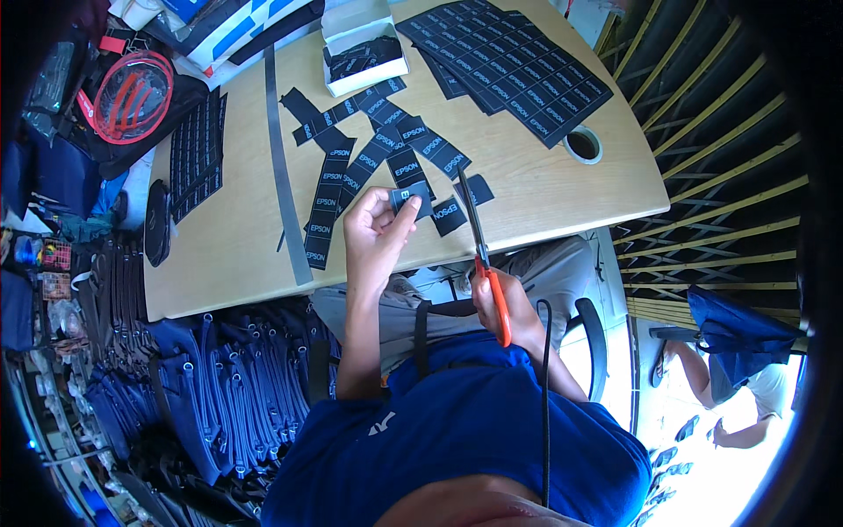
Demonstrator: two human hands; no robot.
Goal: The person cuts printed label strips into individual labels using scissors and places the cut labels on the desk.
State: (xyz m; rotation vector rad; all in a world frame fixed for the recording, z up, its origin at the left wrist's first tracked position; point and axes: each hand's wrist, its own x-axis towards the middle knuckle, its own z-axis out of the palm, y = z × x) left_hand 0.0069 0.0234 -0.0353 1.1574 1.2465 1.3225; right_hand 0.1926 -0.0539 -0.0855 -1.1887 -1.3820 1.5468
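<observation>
Between the thumb and fingers of my left hand (pixel 376 230) is a small black label (pixel 418 195) with pale lettering, held above the table's front edge. My right hand (pixel 511 307) grips scissors (pixel 483 255) by their orange handles; the dark blades point away from me, toward the table, and look close together. Past my left hand, several black label strips (pixel 327 202) lie crossed in a loose pile. One short label piece (pixel 450 215) rests near the scissor blades. Farther back stands an open white box (pixel 364 66) with cut black labels in it.
Large black label sheets (pixel 518 66) are stacked at the far right, near a round hole (pixel 583 145) in the table. A grey strip (pixel 283 167) runs down the tabletop. Blue bags (pixel 228 386) hang at lower left. A folding gate (pixel 711 158) and another person (pixel 738 395) are at right.
</observation>
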